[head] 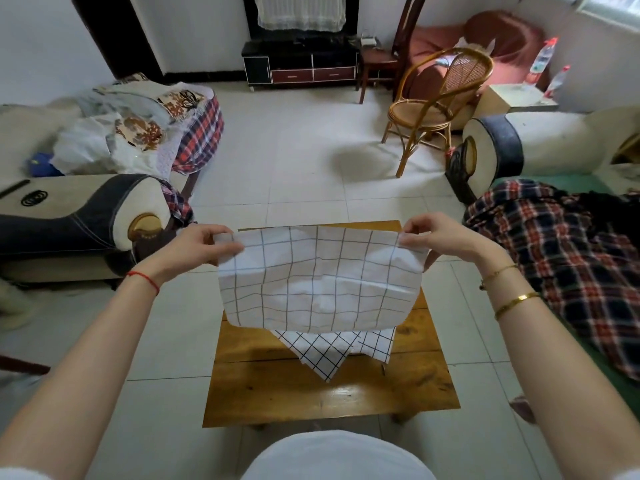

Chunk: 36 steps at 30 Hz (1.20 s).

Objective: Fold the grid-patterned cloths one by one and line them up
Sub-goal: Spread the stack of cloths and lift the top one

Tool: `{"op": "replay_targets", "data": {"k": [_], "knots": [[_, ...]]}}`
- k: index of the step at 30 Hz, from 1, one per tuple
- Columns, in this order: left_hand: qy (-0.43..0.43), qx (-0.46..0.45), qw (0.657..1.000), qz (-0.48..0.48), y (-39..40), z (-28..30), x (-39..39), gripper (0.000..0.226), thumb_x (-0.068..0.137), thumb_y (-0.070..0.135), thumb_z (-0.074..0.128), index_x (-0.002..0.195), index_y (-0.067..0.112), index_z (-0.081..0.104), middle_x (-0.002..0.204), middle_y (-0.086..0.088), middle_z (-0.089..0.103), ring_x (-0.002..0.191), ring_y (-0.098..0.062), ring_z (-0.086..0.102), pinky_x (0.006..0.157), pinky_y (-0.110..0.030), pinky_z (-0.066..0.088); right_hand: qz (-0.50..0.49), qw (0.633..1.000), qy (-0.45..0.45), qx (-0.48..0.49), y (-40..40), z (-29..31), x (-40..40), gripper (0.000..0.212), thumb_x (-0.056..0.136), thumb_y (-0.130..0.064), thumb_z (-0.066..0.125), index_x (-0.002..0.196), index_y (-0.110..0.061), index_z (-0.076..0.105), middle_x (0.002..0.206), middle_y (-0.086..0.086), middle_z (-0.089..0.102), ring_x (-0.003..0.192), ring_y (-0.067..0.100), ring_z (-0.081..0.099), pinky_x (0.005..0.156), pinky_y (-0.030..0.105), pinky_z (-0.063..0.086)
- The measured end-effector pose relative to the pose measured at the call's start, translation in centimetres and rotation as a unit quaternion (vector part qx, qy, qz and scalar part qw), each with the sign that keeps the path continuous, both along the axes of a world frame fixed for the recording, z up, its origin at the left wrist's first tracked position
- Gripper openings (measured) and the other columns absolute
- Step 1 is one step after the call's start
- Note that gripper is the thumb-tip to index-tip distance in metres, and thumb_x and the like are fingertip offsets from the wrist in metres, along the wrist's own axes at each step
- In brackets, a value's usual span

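I hold the white cotton cloth with the thin dark grid [318, 282] up in the air over the small varnished wooden table [329, 393], well clear of its top. My left hand [197, 245] pinches the upper left corner between thumb and fingers, and my right hand [438, 239] pinches the upper right corner the same way, so the top edge runs taut and roughly level between them while the rest hangs free. Creases show across the middle of the cloth, which I judge could serve as guide lines for the fold.

Beneath the hanging edge, on the table, lies a loose heap of more white grid-patterned cloths [332, 348], one corner pointing toward me. They look unfolded, so I judge the task is at an early stage, with no finished row visible yet.

To do this step well, I want to keep both pinches firm and the top edge straight, then lower the cloth so its bottom edge lands on bare wood rather than on the heap, which takes up the middle of the table. Bringing the two held corners down to meet the lower corners, matching grid line to grid line, should give a square fold. The risk I see is the thin fabric sagging or catching on the pile below, dragging it askew. The near part of the tabletop looks the better landing place.
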<state>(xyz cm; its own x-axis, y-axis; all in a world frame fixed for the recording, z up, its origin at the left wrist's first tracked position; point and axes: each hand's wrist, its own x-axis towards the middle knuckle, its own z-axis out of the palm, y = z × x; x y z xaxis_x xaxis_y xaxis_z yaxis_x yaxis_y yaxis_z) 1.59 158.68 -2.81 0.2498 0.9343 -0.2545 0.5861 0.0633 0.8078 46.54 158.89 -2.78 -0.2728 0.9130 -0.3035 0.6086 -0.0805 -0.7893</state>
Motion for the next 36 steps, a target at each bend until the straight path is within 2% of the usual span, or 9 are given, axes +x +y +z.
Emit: {"op": "replay_targets", "data": {"k": [3, 6, 14, 17, 21, 24, 29, 32, 36], "knots": [[-0.02, 0.005, 1.0, 0.002, 0.0, -0.2, 0.9, 0.02, 0.084, 0.033, 0.07, 0.092, 0.015, 0.068, 0.09, -0.013, 0.061, 0.083, -0.024, 0.058, 0.076, -0.029, 0.049, -0.017, 0.999, -0.013, 0.025, 0.5, -0.7, -0.3, 0.02, 0.088, -0.027, 0.066, 0.094, -0.008, 0.066, 0.091, 0.009, 0.066, 0.081, 0.027, 0.067, 0.066, 0.037, 0.059], [-0.01, 0.026, 0.999, 0.018, 0.8, -1.7, 1.3, 0.02, 0.087, 0.029, 0.069, 0.093, 0.009, 0.07, 0.089, -0.008, 0.061, 0.079, -0.019, 0.057, 0.072, -0.029, 0.05, -0.039, 0.995, -0.058, 0.076, 1.5, -2.0, -0.7, 0.013, 0.086, -0.028, 0.067, 0.088, -0.015, 0.069, 0.088, 0.001, 0.068, 0.084, 0.02, 0.063, 0.071, 0.029, 0.051], [0.049, 0.071, 0.993, 0.083, 3.9, -8.8, 2.5, 0.017, 0.088, 0.035, 0.067, 0.092, 0.019, 0.07, 0.09, -0.002, 0.066, 0.084, -0.02, 0.059, 0.067, -0.026, 0.045, -0.132, 0.98, -0.112, 0.102, 5.2, -8.8, -1.4, 0.01, 0.085, -0.019, 0.065, 0.088, -0.009, 0.066, 0.092, 0.007, 0.069, 0.092, 0.023, 0.062, 0.076, 0.033, 0.048], [0.054, 0.069, 0.991, 0.103, 5.2, -11.3, 3.3, 0.015, 0.087, 0.03, 0.069, 0.096, 0.018, 0.071, 0.097, 0.0, 0.067, 0.093, -0.019, 0.061, 0.077, -0.029, 0.05, -0.183, 0.973, -0.1, 0.103, 6.6, -11.4, -1.6, 0.005, 0.086, -0.017, 0.064, 0.086, -0.012, 0.064, 0.092, 0.005, 0.068, 0.092, 0.022, 0.062, 0.085, 0.039, 0.051], [0.061, 0.068, 0.988, 0.127, 7.5, -14.0, 3.9, 0.008, 0.086, 0.024, 0.071, 0.091, 0.018, 0.072, 0.095, 0.001, 0.07, 0.095, -0.019, 0.063, 0.088, -0.04, 0.054, -0.209, 0.965, -0.107, 0.116, 8.6, -14.0, -1.9, 0.007, 0.087, -0.016, 0.063, 0.089, -0.01, 0.065, 0.089, 0.0, 0.065, 0.088, 0.017, 0.058, 0.078, 0.026, 0.043], [0.069, 0.076, 0.986, 0.134, 9.2, -15.8, 4.6, 0.006, 0.087, 0.019, 0.069, 0.091, 0.02, 0.073, 0.094, 0.006, 0.069, 0.098, -0.015, 0.06, 0.086, -0.03, 0.051, -0.211, 0.96, -0.127, 0.132, 10.2, -16.2, -1.9, 0.007, 0.087, -0.014, 0.061, 0.09, -0.01, 0.066, 0.091, 0.0, 0.068, 0.086, 0.013, 0.058, 0.076, 0.023, 0.04], [0.082, 0.095, 0.984, 0.13, 11.3, -18.1, 5.0, 0.012, 0.089, 0.014, 0.066, 0.092, 0.024, 0.072, 0.09, 0.01, 0.067, 0.093, -0.007, 0.059, 0.076, -0.008, 0.041, -0.221, 0.948, -0.16, 0.167, 12.2, -19.6, -1.6, 0.013, 0.083, -0.005, 0.057, 0.082, -0.015, 0.066, 0.085, -0.001, 0.069, 0.085, 0.02, 0.061, 0.072, 0.031, 0.049], [0.088, 0.087, 0.984, 0.129, 11.8, -19.3, 5.0, 0.013, 0.089, 0.014, 0.066, 0.09, 0.025, 0.072, 0.088, 0.012, 0.067, 0.087, 0.002, 0.058, 0.072, 0.003, 0.038, -0.204, 0.948, -0.171, 0.173, 12.6, -21.1, -1.7, 0.014, 0.082, -0.004, 0.055, 0.083, -0.014, 0.065, 0.086, 0.003, 0.068, 0.087, 0.024, 0.059, 0.069, 0.027, 0.041], [0.087, 0.069, 0.985, 0.135, 11.3, -20.7, 4.6, 0.013, 0.087, 0.013, 0.069, 0.088, 0.025, 0.073, 0.087, 0.009, 0.069, 0.087, 0.0, 0.06, 0.074, 0.004, 0.038, -0.177, 0.951, -0.175, 0.182, 11.8, -22.1, -1.7, 0.015, 0.084, -0.001, 0.055, 0.086, -0.013, 0.063, 0.087, 0.0, 0.064, 0.09, 0.023, 0.054, 0.072, 0.023, 0.035]]}}
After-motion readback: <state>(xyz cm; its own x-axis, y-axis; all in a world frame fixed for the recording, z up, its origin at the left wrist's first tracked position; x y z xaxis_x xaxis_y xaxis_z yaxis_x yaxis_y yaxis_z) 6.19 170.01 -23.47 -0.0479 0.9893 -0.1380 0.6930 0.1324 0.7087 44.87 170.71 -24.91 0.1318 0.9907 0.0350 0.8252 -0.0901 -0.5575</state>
